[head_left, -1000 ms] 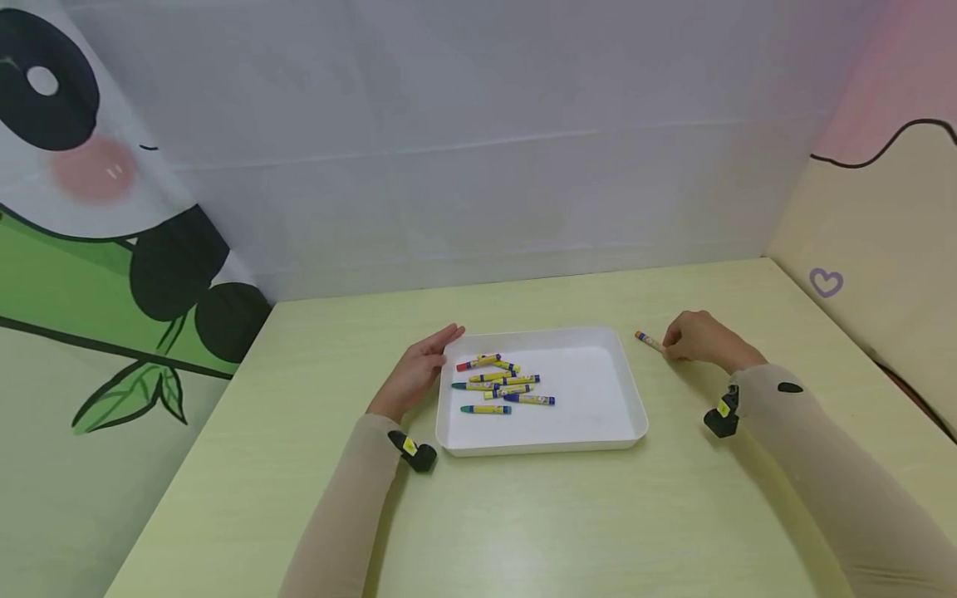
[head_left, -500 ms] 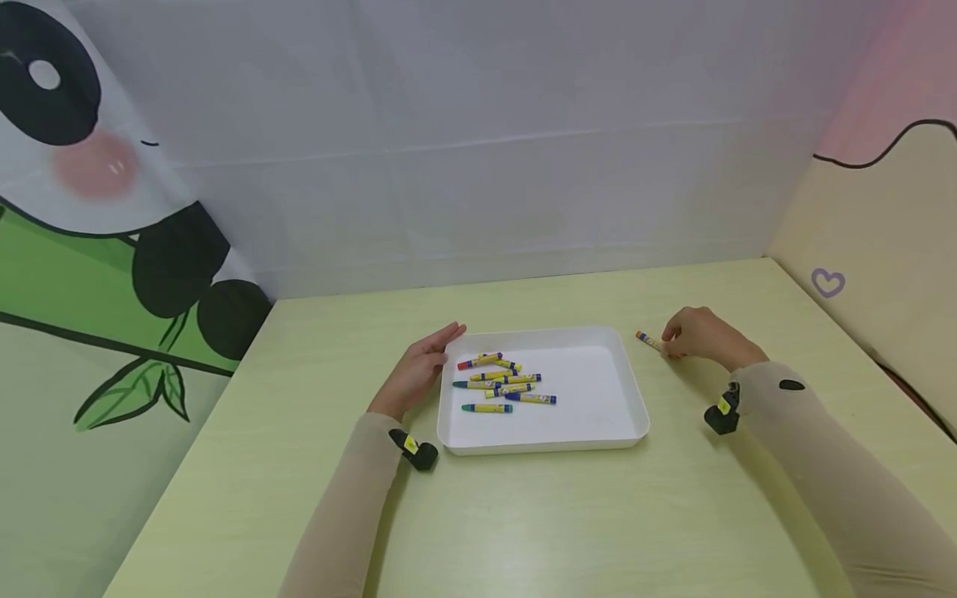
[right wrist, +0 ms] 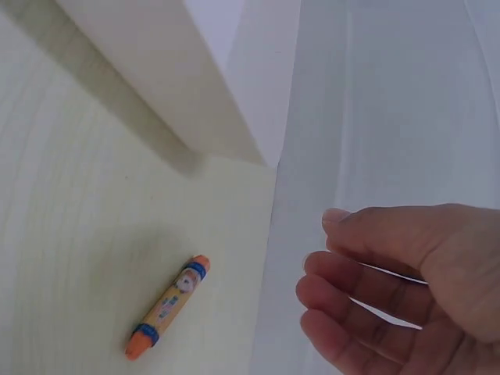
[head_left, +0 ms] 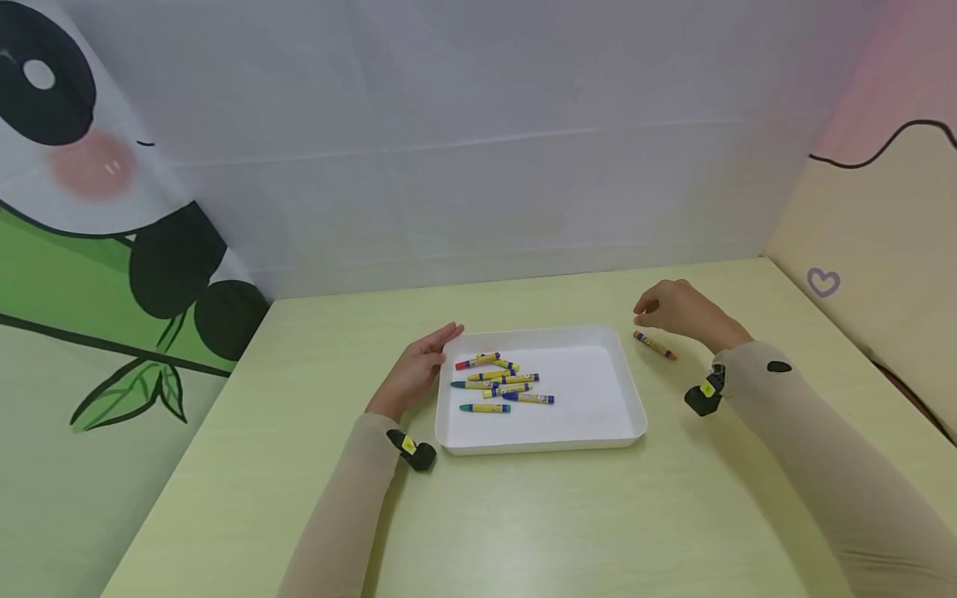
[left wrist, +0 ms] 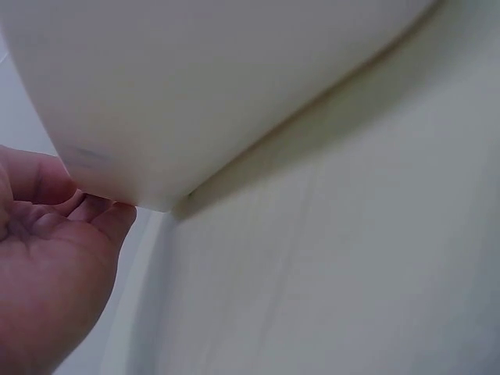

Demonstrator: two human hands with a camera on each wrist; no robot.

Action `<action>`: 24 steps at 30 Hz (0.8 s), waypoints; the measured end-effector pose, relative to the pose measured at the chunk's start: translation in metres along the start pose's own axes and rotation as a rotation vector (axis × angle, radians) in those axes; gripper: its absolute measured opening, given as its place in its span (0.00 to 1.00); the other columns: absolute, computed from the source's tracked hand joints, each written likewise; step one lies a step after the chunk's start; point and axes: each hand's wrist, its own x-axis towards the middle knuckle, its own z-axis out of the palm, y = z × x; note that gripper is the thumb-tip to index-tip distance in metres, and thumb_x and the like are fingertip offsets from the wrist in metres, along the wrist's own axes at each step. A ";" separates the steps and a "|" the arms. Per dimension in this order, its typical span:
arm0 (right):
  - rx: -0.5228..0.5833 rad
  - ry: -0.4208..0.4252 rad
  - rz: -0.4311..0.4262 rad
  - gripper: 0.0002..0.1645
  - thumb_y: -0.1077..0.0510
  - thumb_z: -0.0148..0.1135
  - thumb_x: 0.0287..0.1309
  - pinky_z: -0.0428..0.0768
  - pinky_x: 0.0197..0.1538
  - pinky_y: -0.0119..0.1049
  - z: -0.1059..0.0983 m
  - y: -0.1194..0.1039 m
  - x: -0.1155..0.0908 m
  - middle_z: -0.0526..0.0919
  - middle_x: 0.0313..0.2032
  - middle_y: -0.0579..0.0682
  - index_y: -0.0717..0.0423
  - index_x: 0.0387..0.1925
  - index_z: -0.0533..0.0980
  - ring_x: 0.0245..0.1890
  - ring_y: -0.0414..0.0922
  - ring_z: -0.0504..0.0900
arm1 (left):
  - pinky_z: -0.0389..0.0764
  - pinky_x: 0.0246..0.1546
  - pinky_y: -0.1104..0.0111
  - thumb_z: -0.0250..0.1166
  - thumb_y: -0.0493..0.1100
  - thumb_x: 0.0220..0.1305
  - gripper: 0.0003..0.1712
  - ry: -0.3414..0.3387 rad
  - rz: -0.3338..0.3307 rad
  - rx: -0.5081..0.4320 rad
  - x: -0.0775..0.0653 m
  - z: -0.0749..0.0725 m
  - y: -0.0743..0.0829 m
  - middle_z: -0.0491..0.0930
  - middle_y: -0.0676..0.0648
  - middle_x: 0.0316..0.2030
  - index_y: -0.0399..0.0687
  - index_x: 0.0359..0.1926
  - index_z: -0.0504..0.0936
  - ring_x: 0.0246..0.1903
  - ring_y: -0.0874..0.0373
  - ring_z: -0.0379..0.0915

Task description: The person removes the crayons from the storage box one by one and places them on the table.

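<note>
A white rectangular tray [head_left: 576, 390] sits on the table with several crayons [head_left: 497, 378] on its left side, mostly in yellow wrappers. My left hand [head_left: 411, 371] holds the tray's far left corner; in the left wrist view its thumb and fingers [left wrist: 109, 219] meet the corner's rim. Beyond the tray's right side, an orange crayon [head_left: 655, 345] lies alone on the table, also plain in the right wrist view as an orange crayon [right wrist: 168, 306] with blue bands. Just past it hovers my right hand [head_left: 688, 314], fingers loosely bent and nothing between them.
The pale wooden table [head_left: 523, 523] stretches around the tray. A white cloth wall [head_left: 478, 166] rises behind its far edge. Printed panels stand to the left [head_left: 149, 332] and right [head_left: 882, 232]. Each wrist wears a small black camera.
My right hand has let go of the orange crayon, rising and shifting away to the far left of where it was. The crayon now shows whole on the table. The left hand stays put.
</note>
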 end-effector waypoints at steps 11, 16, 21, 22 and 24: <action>0.016 -0.013 -0.086 0.14 0.59 0.62 0.60 0.81 0.43 0.46 0.009 -0.039 0.015 0.85 0.43 0.58 0.62 0.45 0.81 0.42 0.51 0.82 | 0.49 0.74 0.59 0.38 0.28 0.70 0.33 -0.007 0.006 -0.007 -0.001 0.001 0.000 0.58 0.56 0.72 0.50 0.74 0.55 0.75 0.59 0.43; 0.010 -0.050 -0.122 0.15 0.58 0.64 0.59 0.81 0.42 0.43 0.019 -0.057 0.023 0.85 0.42 0.55 0.61 0.46 0.82 0.41 0.48 0.82 | 0.48 0.75 0.58 0.38 0.28 0.70 0.33 -0.007 0.013 -0.006 -0.002 0.001 0.000 0.58 0.55 0.73 0.49 0.74 0.54 0.75 0.58 0.41; -0.012 -0.089 -0.145 0.14 0.59 0.66 0.57 0.81 0.42 0.39 0.033 -0.075 0.032 0.85 0.40 0.53 0.59 0.45 0.83 0.40 0.47 0.80 | 0.47 0.75 0.58 0.38 0.27 0.69 0.34 -0.016 0.020 -0.009 -0.002 0.001 0.000 0.57 0.54 0.73 0.49 0.74 0.54 0.75 0.58 0.41; -0.015 -0.096 -0.151 0.14 0.58 0.66 0.57 0.80 0.41 0.39 0.036 -0.078 0.034 0.85 0.40 0.53 0.59 0.45 0.83 0.40 0.47 0.80 | 0.48 0.74 0.58 0.38 0.27 0.70 0.34 -0.019 0.020 -0.009 -0.002 0.001 0.000 0.57 0.54 0.73 0.49 0.74 0.54 0.75 0.58 0.41; -0.010 -0.118 -0.154 0.14 0.58 0.66 0.57 0.80 0.41 0.38 0.043 -0.083 0.037 0.85 0.39 0.52 0.59 0.45 0.83 0.39 0.46 0.79 | 0.48 0.74 0.58 0.38 0.27 0.70 0.34 -0.022 0.021 -0.011 -0.001 0.000 -0.001 0.57 0.54 0.73 0.49 0.74 0.54 0.75 0.58 0.41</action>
